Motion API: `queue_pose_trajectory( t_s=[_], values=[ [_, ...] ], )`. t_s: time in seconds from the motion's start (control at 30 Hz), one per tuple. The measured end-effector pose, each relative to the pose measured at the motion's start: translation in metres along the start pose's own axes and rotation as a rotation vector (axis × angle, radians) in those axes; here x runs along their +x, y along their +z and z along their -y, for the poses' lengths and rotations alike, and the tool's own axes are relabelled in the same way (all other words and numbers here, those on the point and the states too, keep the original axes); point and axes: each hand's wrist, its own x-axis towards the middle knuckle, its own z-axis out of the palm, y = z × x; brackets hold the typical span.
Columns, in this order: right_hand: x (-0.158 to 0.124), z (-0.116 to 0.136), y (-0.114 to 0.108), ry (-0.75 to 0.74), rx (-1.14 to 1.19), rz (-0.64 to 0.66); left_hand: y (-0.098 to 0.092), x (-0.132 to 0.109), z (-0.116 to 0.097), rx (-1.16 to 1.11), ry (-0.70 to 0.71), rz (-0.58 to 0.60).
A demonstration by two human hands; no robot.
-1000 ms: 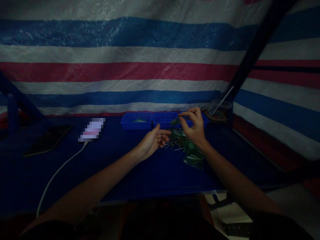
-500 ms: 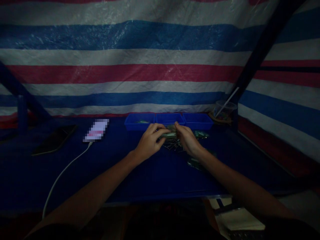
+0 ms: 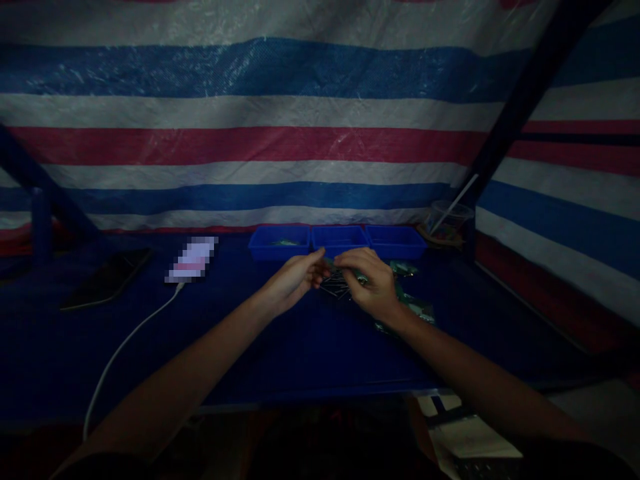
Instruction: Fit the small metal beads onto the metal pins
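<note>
My left hand [image 3: 295, 280] is above the table with its fingers curled and thumb raised. A greenish bit shows at its fingertips, too dark to make out. Opposite it, my right hand [image 3: 374, 281] bends its fingers and thumb around a small green plastic packet [image 3: 359, 275], mostly hidden by the hand. Between and below the hands lies a loose pile of thin metal pins or screws [image 3: 335, 287]. More shiny green packets [image 3: 403, 268] lie just beyond my right hand, and others [image 3: 421, 310] are beside its wrist.
Three blue trays stand in a row behind the hands; the left tray [image 3: 280, 252] holds small greenish pieces. A phone with a lit screen [image 3: 193, 259] is plugged into a white cable [image 3: 130, 340]. Left of it lies a dark phone [image 3: 107, 279]. A clear cup [image 3: 453, 213] stands back right.
Both hands were together on a pale green packet. They have since turned and drawn slightly apart, my right hand now palm down over the pile, my left rolled thumb-up.
</note>
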Motion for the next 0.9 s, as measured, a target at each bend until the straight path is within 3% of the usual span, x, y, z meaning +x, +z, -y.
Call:
queue_pose_trajectory(
  t_s=[0.1,0.23,0.33,0.43,0.5,0.57,0.63,0.77,0.83,0.9],
  values=[
    [0.0,-0.002,0.001,-0.016,-0.057,0.112,-0.002,0.002,0.003,0.072,0.183,-0.051],
    [0.001,-0.008,0.003,0.247,0.003,0.173,-0.005,-0.001,0.005,0.629,0.68,-0.208],
    [0.004,-0.014,0.003,0.572,0.279,0.167,-0.005,-0.005,0.007,0.961,0.964,-0.146],
    [0.005,-0.019,0.004,0.777,0.534,0.134,-0.005,-0.007,0.012,1.137,1.083,-0.041],
    [0.004,-0.019,0.005,0.801,0.593,0.108,-0.004,-0.007,0.014,1.159,1.059,-0.043],
    [0.003,-0.016,0.005,0.729,0.554,0.092,-0.004,-0.007,0.013,1.053,0.961,-0.057],
    [0.001,-0.011,0.004,0.558,0.391,0.099,-0.002,-0.006,0.01,0.794,0.781,-0.044],
    [-0.002,-0.003,0.003,0.14,0.036,0.111,0.0,-0.001,0.001,0.047,0.332,0.026],
    [-0.004,-0.003,0.003,0.035,-0.006,0.126,0.0,0.0,-0.002,-0.149,0.234,0.026],
    [-0.005,-0.004,0.005,0.016,-0.023,0.149,-0.001,0.001,-0.004,-0.165,0.233,-0.007]
  ],
)
